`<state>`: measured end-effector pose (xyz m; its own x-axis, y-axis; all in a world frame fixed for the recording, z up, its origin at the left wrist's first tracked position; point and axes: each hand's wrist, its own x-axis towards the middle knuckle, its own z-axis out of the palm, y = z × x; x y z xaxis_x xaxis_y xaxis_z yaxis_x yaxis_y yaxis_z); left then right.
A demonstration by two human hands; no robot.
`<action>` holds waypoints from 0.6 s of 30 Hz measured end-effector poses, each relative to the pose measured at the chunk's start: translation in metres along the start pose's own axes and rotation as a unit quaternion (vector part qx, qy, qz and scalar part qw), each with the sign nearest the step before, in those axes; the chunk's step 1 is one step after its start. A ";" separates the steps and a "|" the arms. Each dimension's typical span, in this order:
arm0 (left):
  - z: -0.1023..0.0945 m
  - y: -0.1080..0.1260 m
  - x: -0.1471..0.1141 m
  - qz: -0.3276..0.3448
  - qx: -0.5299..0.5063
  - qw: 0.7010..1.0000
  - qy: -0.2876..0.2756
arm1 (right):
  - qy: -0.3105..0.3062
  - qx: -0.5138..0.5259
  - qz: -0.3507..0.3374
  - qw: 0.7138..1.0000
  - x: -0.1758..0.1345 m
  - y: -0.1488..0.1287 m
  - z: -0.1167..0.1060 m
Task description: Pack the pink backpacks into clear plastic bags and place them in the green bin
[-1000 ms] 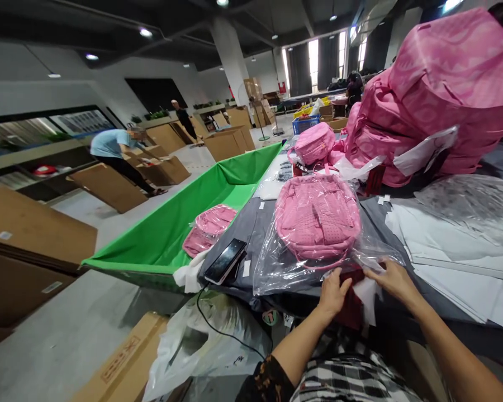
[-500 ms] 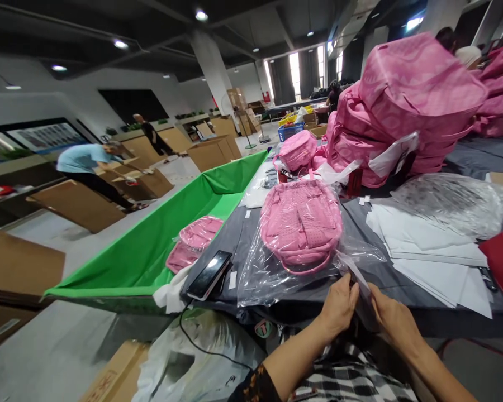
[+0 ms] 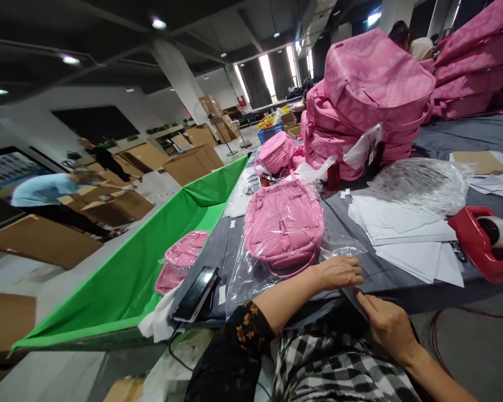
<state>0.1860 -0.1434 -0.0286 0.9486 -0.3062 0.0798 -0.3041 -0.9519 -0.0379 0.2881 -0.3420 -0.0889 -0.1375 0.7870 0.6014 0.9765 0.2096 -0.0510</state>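
A pink backpack [image 3: 285,226] lies on the dark table inside a clear plastic bag [image 3: 238,287], whose loose end runs toward the table's front edge. My left hand [image 3: 339,272] is palm down over that end, its fingers bent together around the plastic. Just below it and nearer to me, my right hand [image 3: 388,324] pinches the end of the same plastic between thumb and fingers. The stretch of plastic under my left hand is hidden.
A red tape dispenser [image 3: 478,240] and white papers [image 3: 402,229] lie on the right. Behind stands a pile of pink backpacks [image 3: 373,84]. A phone [image 3: 196,293] rests at the left edge, beside a green fabric bin [image 3: 121,268] holding bagged pink items. A person in light blue [image 3: 46,190] bends over cartons.
My left hand has moved up and over the plastic, turning palm down. My right hand still grips the plastic end, slightly lower. The view has swung to the right, bringing the tape dispenser into view.
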 end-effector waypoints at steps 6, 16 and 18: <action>0.028 0.017 -0.019 0.004 -0.001 1.000 0.021 | 0.046 0.094 -0.041 0.994 0.013 0.034 -0.019; 0.029 0.037 -0.068 -0.242 -0.079 0.941 0.221 | 0.138 0.221 0.106 0.960 0.177 0.081 0.042; 0.014 0.024 -0.058 -0.408 -0.101 0.869 0.262 | 0.203 0.258 0.187 0.926 0.194 0.089 0.032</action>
<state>0.1247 -0.1478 -0.0478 0.7018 0.5577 0.4432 0.3911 -0.8216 0.4147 0.3425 -0.1521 -0.0021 0.3703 0.5997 0.7094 0.7193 0.2981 -0.6275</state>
